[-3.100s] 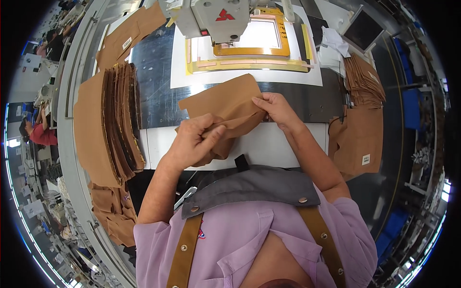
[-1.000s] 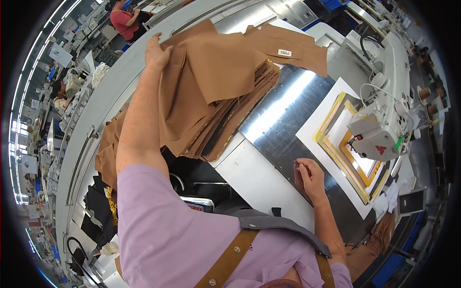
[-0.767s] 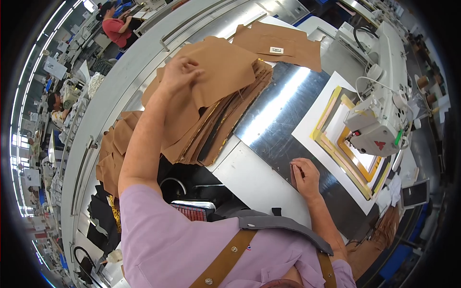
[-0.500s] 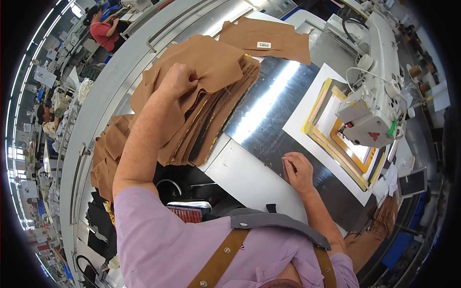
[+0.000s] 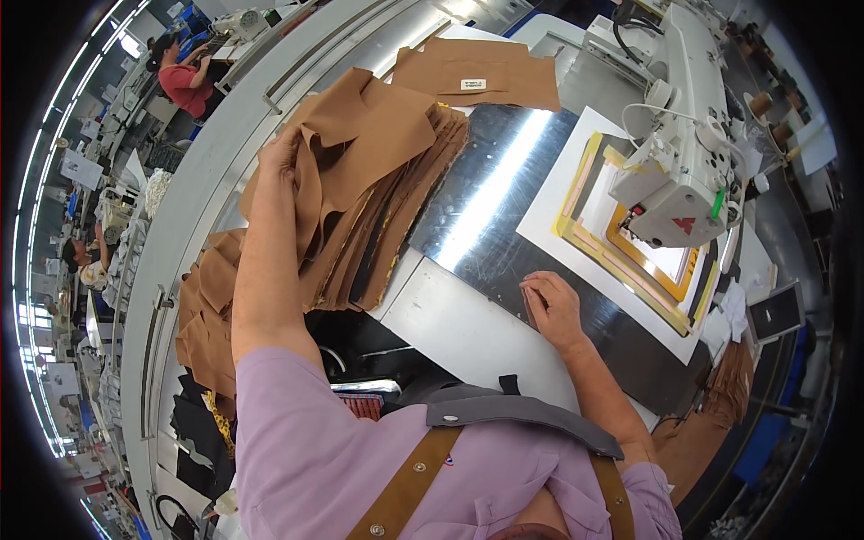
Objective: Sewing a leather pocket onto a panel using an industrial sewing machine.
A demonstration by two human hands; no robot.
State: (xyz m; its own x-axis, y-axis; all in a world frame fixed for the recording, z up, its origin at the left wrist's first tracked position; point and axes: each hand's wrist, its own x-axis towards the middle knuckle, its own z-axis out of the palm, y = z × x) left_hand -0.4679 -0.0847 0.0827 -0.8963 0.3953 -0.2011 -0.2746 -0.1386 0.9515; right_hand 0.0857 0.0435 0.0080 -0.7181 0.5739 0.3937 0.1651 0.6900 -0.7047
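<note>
My left hand grips a creased brown fabric piece at its left side, on top of a thick stack of brown pieces with dark and yellow-flecked edges. My right hand rests by the near edge of the steel plate, fingers loosely curled together with nothing visible in them. To the right, a white sewing machine head hangs over an orange-and-yellow frame on a white sheet.
A labelled brown piece lies behind the stack. Crumpled brown pieces and black scraps sit at left. A dark screen and more brown pieces are at right. Co-workers work beyond the rail.
I have turned left from facing the machine. My left hand moved back from above the stack to its left, raising a fold in the top piece. My right hand stays by the plate edge.
</note>
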